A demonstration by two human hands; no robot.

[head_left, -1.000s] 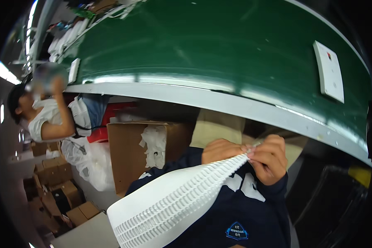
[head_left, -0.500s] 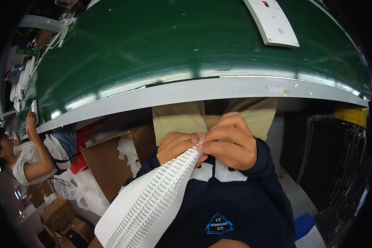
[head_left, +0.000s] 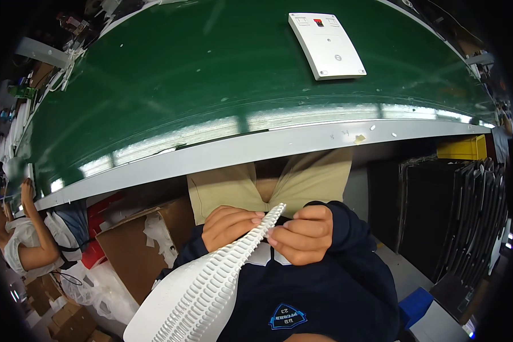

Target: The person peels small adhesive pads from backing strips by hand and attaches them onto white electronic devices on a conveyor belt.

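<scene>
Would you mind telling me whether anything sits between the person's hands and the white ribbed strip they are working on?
Nothing visible does. The left hand and the right hand both pinch the top end of the white ribbed strip directly, over the lap and below the edge of the green conveyor belt.

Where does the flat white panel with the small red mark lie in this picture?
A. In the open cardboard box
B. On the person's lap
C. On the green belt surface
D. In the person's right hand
C: the white panel lies flat on the green belt, far above both hands, which hold a ribbed white strip instead.
</scene>
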